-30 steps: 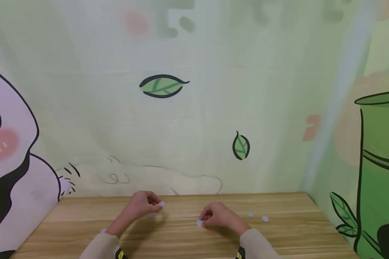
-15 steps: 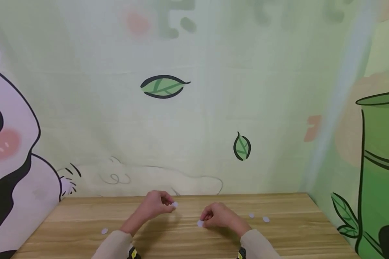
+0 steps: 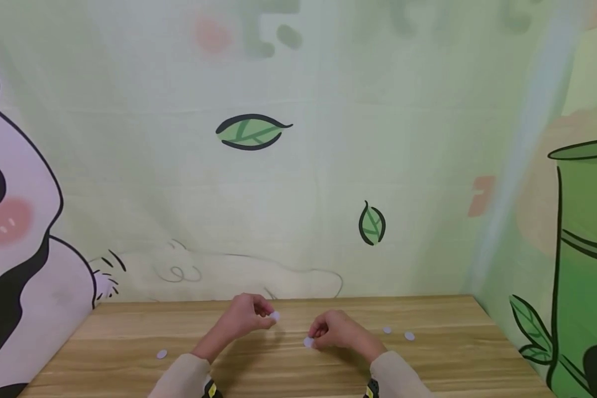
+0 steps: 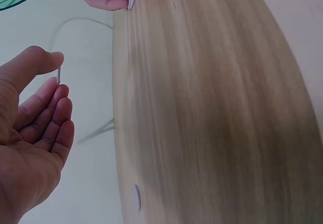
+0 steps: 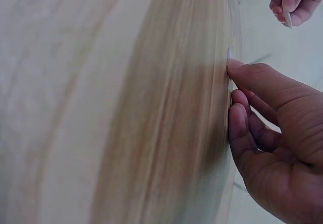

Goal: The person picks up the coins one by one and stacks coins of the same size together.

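Observation:
My left hand (image 3: 249, 315) is raised over the table, pinching a small white disc (image 3: 275, 316) between thumb and forefinger. The left wrist view shows that disc (image 4: 59, 74) edge-on, the other fingers half curled beneath. To the right, my right hand (image 3: 334, 330) is low at the tabletop, thumb and curled fingers at another white disc (image 3: 308, 342). The right wrist view shows only a sliver of this disc (image 5: 230, 53) past the thumb tip. In the left wrist view a further white disc (image 4: 136, 198) lies flat on the table, apart from both hands.
Two white discs, one (image 3: 387, 330) slightly left of the other (image 3: 409, 336), lie on the wooden table (image 3: 453, 359) right of my right hand. Another disc (image 3: 161, 354) lies at the left. A printed cloth backdrop (image 3: 308, 182) with leaves stands behind the table.
My left hand has moved right with its disc, towards the right hand. The disc lying beneath it earlier is now hidden in the head view. My right hand stays in place.

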Tool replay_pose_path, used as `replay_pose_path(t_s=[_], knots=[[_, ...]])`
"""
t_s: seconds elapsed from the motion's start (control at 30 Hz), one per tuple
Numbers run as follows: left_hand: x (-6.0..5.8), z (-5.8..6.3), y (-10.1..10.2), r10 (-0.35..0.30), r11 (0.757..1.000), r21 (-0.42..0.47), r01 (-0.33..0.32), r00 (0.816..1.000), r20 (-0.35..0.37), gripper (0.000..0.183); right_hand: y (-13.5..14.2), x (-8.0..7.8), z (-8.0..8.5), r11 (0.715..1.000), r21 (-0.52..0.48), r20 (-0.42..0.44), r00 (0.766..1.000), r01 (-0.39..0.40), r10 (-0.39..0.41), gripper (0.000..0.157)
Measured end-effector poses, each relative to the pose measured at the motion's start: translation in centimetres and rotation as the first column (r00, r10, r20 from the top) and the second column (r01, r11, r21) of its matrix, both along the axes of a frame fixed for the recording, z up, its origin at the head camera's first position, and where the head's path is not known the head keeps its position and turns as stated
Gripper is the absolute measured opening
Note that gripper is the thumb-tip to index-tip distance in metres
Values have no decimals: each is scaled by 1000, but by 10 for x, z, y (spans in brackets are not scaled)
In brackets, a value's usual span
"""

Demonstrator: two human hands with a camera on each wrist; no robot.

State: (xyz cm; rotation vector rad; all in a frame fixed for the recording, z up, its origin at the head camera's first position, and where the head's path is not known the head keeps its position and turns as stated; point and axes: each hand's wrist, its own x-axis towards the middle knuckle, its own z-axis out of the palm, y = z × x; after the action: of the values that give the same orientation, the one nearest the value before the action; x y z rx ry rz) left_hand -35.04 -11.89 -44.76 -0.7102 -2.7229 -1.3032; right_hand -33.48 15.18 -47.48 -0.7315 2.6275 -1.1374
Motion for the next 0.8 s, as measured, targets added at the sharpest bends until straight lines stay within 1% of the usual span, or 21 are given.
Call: replay_pose_path(t_s=[0.47, 0.6, 0.8], knots=[[1, -2, 14, -27, 1000, -7, 27, 999, 23, 17, 0, -1, 1, 1000, -7, -13, 1000, -20, 20, 11], [1, -1, 17, -40, 999, -20, 40, 999, 11, 17, -1, -1, 2, 1000, -2, -25, 999, -25, 25, 11], [-2, -2, 24, -54, 996, -71, 52, 998, -25, 16, 0, -2, 4, 1000, -7, -29, 999, -29, 28, 10]])
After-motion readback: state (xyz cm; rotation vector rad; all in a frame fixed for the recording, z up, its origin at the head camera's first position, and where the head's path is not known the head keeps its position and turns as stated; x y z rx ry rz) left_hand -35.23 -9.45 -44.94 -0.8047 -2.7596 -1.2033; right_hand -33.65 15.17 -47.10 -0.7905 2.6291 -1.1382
